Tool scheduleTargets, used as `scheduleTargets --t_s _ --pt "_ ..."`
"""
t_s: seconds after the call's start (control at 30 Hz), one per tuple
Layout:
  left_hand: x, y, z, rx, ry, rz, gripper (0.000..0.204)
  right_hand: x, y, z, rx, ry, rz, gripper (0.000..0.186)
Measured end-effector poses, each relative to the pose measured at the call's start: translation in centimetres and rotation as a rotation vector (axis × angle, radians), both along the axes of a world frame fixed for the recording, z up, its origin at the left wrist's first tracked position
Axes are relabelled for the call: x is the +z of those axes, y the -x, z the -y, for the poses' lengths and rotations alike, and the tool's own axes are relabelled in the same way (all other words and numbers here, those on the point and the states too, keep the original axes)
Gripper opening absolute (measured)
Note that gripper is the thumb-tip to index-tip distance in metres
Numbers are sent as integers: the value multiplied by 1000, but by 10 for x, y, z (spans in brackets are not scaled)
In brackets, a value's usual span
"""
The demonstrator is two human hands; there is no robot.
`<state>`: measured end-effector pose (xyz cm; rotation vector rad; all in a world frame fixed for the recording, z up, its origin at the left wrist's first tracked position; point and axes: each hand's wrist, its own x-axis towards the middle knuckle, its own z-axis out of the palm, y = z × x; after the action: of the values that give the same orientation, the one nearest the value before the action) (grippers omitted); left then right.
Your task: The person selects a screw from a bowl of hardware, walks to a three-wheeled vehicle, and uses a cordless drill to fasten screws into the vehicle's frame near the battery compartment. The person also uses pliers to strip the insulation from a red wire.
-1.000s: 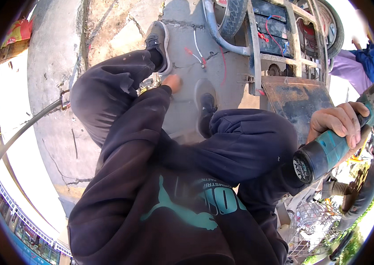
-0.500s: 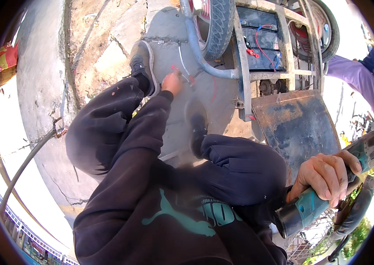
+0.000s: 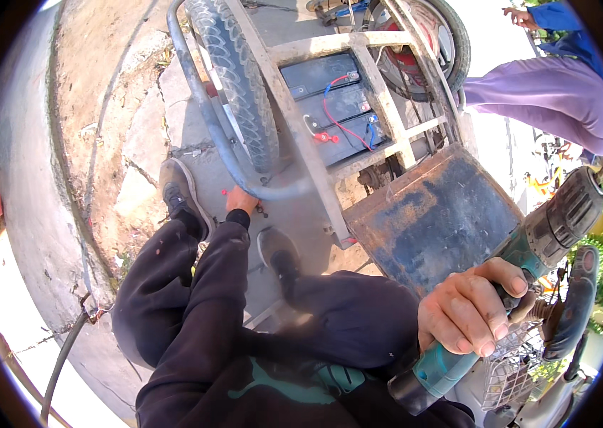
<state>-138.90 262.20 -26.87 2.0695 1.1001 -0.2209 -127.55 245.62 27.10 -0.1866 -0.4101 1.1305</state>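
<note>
My right hand (image 3: 467,310) is wrapped round a teal-and-black cordless drill (image 3: 435,367), its dark chuck (image 3: 574,207) tilted up to the far right. My left hand (image 3: 242,202) reaches down near the pavement between my shoes, beside the bent metal tube (image 3: 224,153) of a cart frame. A small red piece (image 3: 224,191) shows by its fingers. The fingers are mostly hidden, so their grip cannot be made out. Dark batteries (image 3: 337,107) with red and blue wires sit inside the frame (image 3: 301,153).
A treaded tyre (image 3: 241,93) stands at the frame's left, another wheel (image 3: 451,50) at its right. A rusty dark metal panel (image 3: 433,214) slopes toward me. A person in purple trousers (image 3: 544,96) is at the far right. A wire basket (image 3: 512,364) lies beyond the drill; a concrete kerb (image 3: 23,143) runs at left.
My view has shifted, so the cart sits farther left and lower. My left hand is now close beside the bent tube. The drill stays in my right hand, its chuck now fully in sight.
</note>
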Motion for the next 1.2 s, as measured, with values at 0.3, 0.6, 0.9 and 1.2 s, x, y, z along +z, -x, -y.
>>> scheduleTargets --t_s 0.3,0.6,0.9,1.2 --pt "98 18 22 727 887 307 23 11 14 15 -97 -62 -61 43" --pt "214 76 96 912 663 688 22 25 26 36 -96 60 -270 36" --pt "520 79 -12 578 382 1397 25 26 49 19 69 119 -121 31" --pt "615 81 -19 536 339 1602 25 34 75 12 76 242 141 33"
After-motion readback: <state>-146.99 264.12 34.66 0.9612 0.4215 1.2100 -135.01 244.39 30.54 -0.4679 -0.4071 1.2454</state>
